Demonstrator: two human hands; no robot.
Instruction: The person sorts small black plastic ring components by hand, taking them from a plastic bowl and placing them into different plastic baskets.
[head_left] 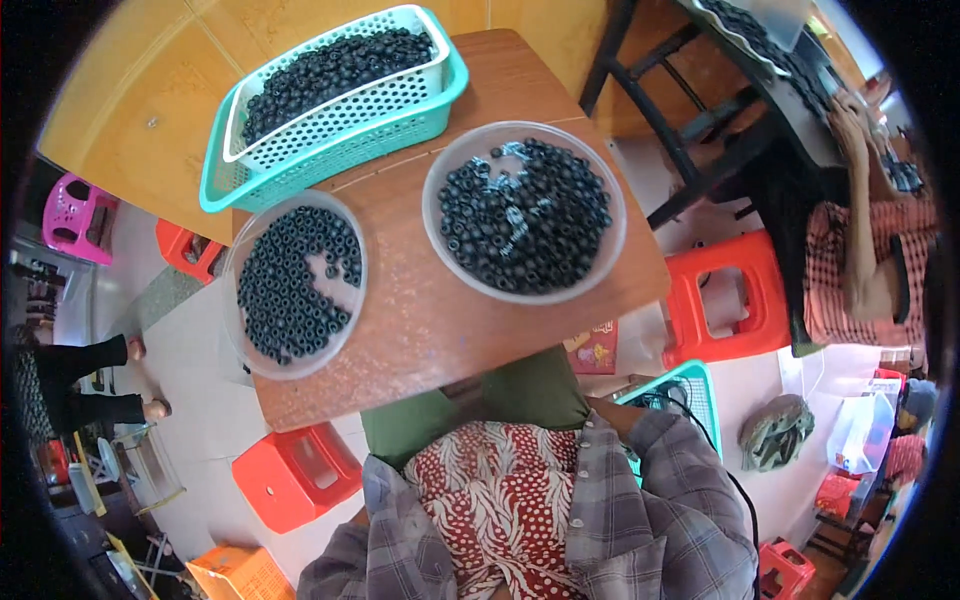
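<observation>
Sitting at a small wooden table (430, 300) w/ bowls of black rings; neither hand in view, so grip can't be told.
Two clear round bowls: left bowl (293, 285) at table's left edge, right bowl (524, 212) nr centre-right. Teal basket (335, 105) w/ white inner basket of rings at far edge. Red flat packet (596, 350) on floor under table's right side; orange box (238, 572) lower left.

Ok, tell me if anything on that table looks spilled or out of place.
Nothing is spilled. The left round bowl of black rings overhangs the wooden table's left edge, which looks precarious. The right bowl and the teal basket sit fully on it. Neither hand shows.
</observation>
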